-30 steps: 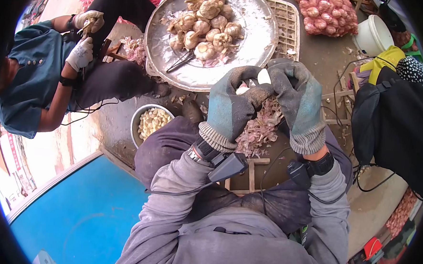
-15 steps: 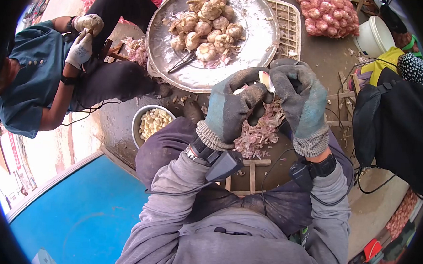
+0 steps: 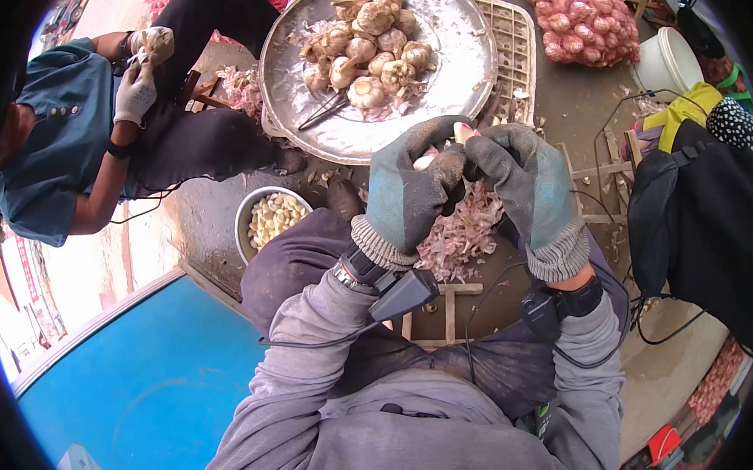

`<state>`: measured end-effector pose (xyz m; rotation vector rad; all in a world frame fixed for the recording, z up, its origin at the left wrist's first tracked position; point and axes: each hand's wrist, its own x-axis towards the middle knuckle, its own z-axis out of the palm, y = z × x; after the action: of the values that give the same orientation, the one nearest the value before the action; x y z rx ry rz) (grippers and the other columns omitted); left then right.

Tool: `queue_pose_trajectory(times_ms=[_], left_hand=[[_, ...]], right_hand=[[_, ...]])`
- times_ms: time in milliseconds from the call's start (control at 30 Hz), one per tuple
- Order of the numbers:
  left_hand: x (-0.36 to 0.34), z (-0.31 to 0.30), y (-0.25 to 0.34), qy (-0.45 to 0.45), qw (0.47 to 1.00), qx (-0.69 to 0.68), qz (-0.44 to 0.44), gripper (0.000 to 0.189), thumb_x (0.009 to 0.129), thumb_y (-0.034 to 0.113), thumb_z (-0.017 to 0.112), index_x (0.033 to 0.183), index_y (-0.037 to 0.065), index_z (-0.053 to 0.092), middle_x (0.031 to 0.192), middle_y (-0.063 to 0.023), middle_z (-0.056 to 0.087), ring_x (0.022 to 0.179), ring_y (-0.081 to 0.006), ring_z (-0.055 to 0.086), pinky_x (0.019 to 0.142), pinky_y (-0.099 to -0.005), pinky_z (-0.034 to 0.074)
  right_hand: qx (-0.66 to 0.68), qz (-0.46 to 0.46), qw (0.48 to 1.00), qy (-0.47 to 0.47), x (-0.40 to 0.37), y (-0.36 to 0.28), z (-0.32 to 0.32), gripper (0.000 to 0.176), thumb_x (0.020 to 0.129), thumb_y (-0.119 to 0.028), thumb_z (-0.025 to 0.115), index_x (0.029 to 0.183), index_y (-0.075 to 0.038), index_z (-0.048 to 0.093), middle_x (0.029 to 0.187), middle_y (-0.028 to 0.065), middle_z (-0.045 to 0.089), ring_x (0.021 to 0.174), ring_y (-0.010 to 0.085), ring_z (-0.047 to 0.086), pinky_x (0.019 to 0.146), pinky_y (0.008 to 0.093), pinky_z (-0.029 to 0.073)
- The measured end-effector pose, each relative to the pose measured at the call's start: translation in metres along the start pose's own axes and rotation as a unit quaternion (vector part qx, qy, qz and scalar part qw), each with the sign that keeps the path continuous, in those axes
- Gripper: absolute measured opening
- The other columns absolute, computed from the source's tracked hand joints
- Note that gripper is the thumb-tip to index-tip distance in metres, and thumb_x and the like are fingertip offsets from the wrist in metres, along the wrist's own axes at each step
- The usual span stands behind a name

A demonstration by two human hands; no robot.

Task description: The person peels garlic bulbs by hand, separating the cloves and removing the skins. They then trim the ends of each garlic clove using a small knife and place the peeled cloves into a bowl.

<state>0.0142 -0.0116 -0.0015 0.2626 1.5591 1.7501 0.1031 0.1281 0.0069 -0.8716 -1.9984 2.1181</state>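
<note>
My left hand (image 3: 409, 186), in a blue and grey work glove, is closed on a garlic clove (image 3: 464, 132) whose pale, pink-edged tip shows above the fingers. Another whitish piece of garlic (image 3: 425, 161) peeks out of the same palm. Against the clove press the bent fingers of my right hand (image 3: 528, 179), gloved alike; whether they hold anything else is hidden. Below both hands lies a heap of pink garlic skins (image 3: 457, 243). Beyond them, a round metal tray (image 3: 454, 60) carries a pile of garlic bulbs (image 3: 374, 43) and a dark, thin tool (image 3: 324, 111).
Peeled cloves fill a metal bowl (image 3: 242, 228) by my left knee. At left a seated person (image 3: 67, 125) in white gloves handles something small. A net sack of garlic (image 3: 583, 25), a white bucket (image 3: 668, 63) and a black jacket (image 3: 692, 226) are on the right.
My right hand has come left and closed in against my left fingers. The clove tip sits slightly higher and further left. The other person's hands have shifted slightly.
</note>
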Motion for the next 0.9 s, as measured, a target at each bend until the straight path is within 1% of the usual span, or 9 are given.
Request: queue_pose_trajectory(times_ms=[100,233,367,500,533,633,700,733,900], left_hand=[[0.0,-0.001,0.002,-0.02,0.999,-0.025,-0.03,0.031,0.096,0.012,0.061,0.123,-0.004,0.064,0.081,-0.0036,0.067,0.057,-0.0064,0.056,0.046,-0.0219,0.042],[0.001,-0.004,0.002,-0.06,0.991,-0.1,-0.067,0.032,0.096,0.013,0.061,0.123,-0.004,0.063,0.083,-0.0042,0.068,0.058,-0.0069,0.057,0.046,-0.0218,0.042],[-0.001,-0.004,0.002,-0.067,0.989,-0.116,-0.06,0.033,0.097,0.016,0.062,0.124,-0.004,0.063,0.084,-0.0041,0.068,0.058,-0.0072,0.057,0.046,-0.0218,0.043],[-0.001,-0.001,0.004,-0.057,0.997,-0.026,-0.048,0.031,0.097,0.016,0.064,0.123,-0.001,0.065,0.082,-0.0032,0.067,0.057,-0.0068,0.056,0.046,-0.0215,0.042],[0.0,0.0,0.003,-0.052,0.998,0.01,-0.037,0.031,0.097,0.016,0.065,0.123,-0.001,0.066,0.082,-0.0029,0.067,0.056,-0.0065,0.055,0.047,-0.0215,0.042],[-0.001,-0.003,0.002,-0.07,0.996,-0.013,-0.046,0.029,0.098,0.016,0.064,0.122,0.0,0.067,0.081,-0.0023,0.067,0.056,-0.0059,0.054,0.047,-0.0214,0.041],[-0.001,-0.002,0.004,-0.069,0.996,-0.025,-0.051,0.029,0.098,0.016,0.064,0.122,0.0,0.067,0.081,-0.0023,0.067,0.056,-0.0057,0.054,0.047,-0.0214,0.04],[-0.002,-0.002,0.005,-0.068,0.995,-0.037,-0.057,0.029,0.099,0.016,0.063,0.122,0.0,0.067,0.081,-0.0023,0.067,0.056,-0.0055,0.054,0.046,-0.0213,0.04],[-0.002,-0.003,0.004,-0.082,0.994,-0.058,-0.047,0.03,0.099,0.017,0.063,0.124,0.001,0.066,0.081,-0.0027,0.066,0.056,-0.0062,0.054,0.046,-0.021,0.04]], right_hand=[[0.05,-0.01,0.998,-0.027,0.006,0.015,-0.009,0.025,0.098,-0.02,0.07,0.103,0.004,0.068,0.086,0.0033,0.069,0.081,0.0079,0.062,0.073,0.0237,0.051],[0.045,-0.005,0.997,-0.06,0.002,0.0,-0.015,0.024,0.099,-0.018,0.068,0.104,0.005,0.068,0.086,0.0043,0.069,0.082,0.0089,0.062,0.074,0.0251,0.052],[-0.028,-0.04,0.997,-0.061,0.003,0.004,-0.019,0.022,0.1,-0.016,0.066,0.104,0.005,0.067,0.086,0.0051,0.069,0.079,0.0096,0.064,0.072,0.025,0.053],[-0.153,-0.095,0.982,-0.051,0.002,-0.001,-0.025,0.021,0.099,-0.017,0.067,0.103,0.004,0.067,0.084,0.0038,0.07,0.075,0.0098,0.065,0.068,0.0249,0.054],[-0.154,-0.095,0.982,-0.051,0.002,0.0,-0.025,0.021,0.099,-0.017,0.067,0.103,0.004,0.067,0.084,0.0038,0.07,0.075,0.0098,0.065,0.068,0.0249,0.054],[-0.133,-0.073,0.986,-0.073,0.002,0.003,-0.027,0.02,0.099,-0.017,0.067,0.102,0.003,0.066,0.083,0.0041,0.07,0.075,0.0098,0.065,0.067,0.0254,0.054],[-0.039,-0.027,0.996,-0.077,0.003,0.004,-0.028,0.019,0.099,-0.015,0.067,0.102,0.003,0.065,0.084,0.0051,0.07,0.075,0.0098,0.065,0.067,0.0251,0.054],[-0.039,-0.027,0.996,-0.076,0.003,0.002,-0.029,0.019,0.099,-0.015,0.067,0.102,0.003,0.065,0.084,0.0051,0.07,0.075,0.0098,0.065,0.067,0.0251,0.054],[-0.019,-0.017,0.999,-0.035,0.004,-0.008,-0.036,0.018,0.099,-0.014,0.067,0.101,0.004,0.064,0.084,0.0048,0.069,0.074,0.0092,0.064,0.065,0.0239,0.053]])
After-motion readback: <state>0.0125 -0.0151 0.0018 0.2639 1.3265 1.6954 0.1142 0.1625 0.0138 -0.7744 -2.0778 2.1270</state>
